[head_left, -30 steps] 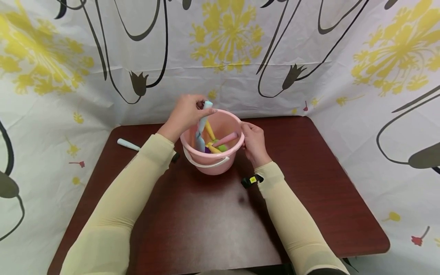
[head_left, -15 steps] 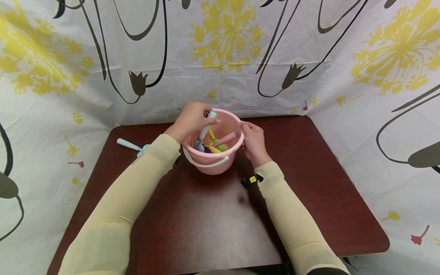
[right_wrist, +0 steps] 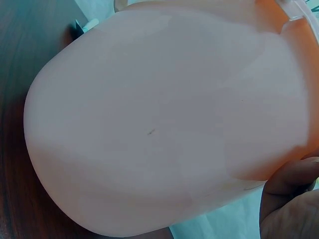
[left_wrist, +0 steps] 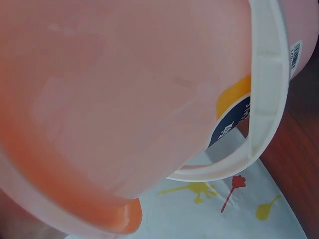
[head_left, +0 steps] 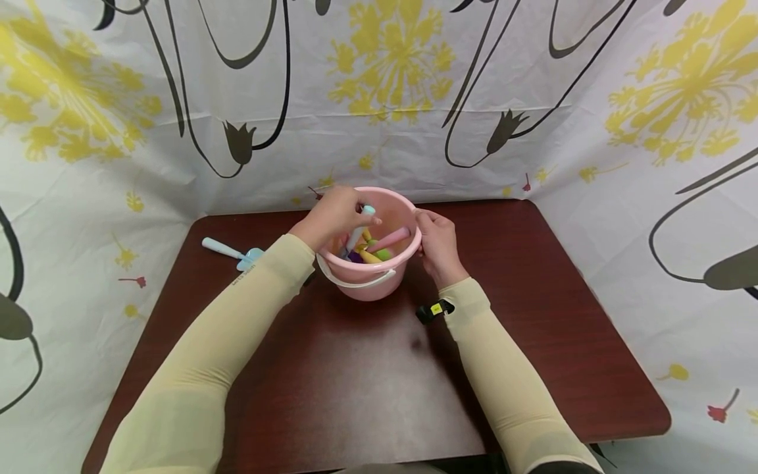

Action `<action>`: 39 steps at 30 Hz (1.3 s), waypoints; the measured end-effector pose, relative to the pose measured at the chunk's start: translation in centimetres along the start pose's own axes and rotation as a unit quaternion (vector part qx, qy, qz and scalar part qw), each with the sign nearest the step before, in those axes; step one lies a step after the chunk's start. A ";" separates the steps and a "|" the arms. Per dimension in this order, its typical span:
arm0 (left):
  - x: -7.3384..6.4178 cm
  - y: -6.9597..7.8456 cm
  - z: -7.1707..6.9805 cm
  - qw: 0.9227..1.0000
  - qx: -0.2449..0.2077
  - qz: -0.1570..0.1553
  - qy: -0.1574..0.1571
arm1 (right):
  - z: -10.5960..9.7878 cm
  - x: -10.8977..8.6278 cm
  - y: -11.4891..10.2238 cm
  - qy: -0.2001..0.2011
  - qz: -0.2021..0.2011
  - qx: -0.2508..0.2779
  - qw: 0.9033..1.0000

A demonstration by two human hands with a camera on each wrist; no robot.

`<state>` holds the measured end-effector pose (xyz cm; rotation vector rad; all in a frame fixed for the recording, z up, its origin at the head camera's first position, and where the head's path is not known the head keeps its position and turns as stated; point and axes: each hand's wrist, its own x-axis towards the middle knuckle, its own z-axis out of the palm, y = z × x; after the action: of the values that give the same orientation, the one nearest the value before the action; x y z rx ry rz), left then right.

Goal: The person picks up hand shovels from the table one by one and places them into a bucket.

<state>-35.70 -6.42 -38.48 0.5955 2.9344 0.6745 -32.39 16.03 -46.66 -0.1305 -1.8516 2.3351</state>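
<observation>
A pink bucket (head_left: pixel 372 292) stands upright towards the back of the table in the head view. At its left rim, my left hand (head_left: pixel 334 216) holds the handle of a light-blue toy shovel (head_left: pixel 368 210), whose lower end is down inside the bucket. My right hand (head_left: pixel 438 247) pinches the bucket's right rim; its curled fingers also appear at the edge of the right wrist view. Several colourful toy tools lie in the bucket, among them a pink handle (head_left: pixel 389 239) and a yellow one (head_left: pixel 370 257). The left wrist view shows only the bucket's wall (left_wrist: pixel 124 99), not the left hand.
Left of the bucket, another light-blue toy tool (head_left: pixel 222 248) lies on the dark red table (head_left: pixel 355 395), partly behind the left sleeve. A white bail handle (head_left: pixel 361 284) hangs at the bucket's front. Patterned cloth (head_left: pixel 391 151) surrounds the table's back and sides.
My left hand has moved down and slightly right, lowering the light-blue toy shovel deeper into the bucket. The tool on the table shows more from behind the sleeve. The right hand stays put.
</observation>
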 end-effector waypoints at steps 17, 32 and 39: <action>-0.7 0.3 0.4 1.000 -0.016 0.014 -0.005 | 0.0 0.2 0.2 -0.001 -0.001 0.002 1.000; -1.1 0.4 0.4 0.999 -0.041 0.000 -0.004 | 0.0 0.2 0.2 0.001 -0.006 0.010 1.000; -1.7 -0.2 -0.6 0.998 -0.068 0.000 0.011 | 0.0 0.2 0.3 0.002 -0.005 0.014 1.000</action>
<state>-34.34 -7.47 -38.07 0.5783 2.8769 0.8781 -32.57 15.99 -46.94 -0.1221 -1.8135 2.3523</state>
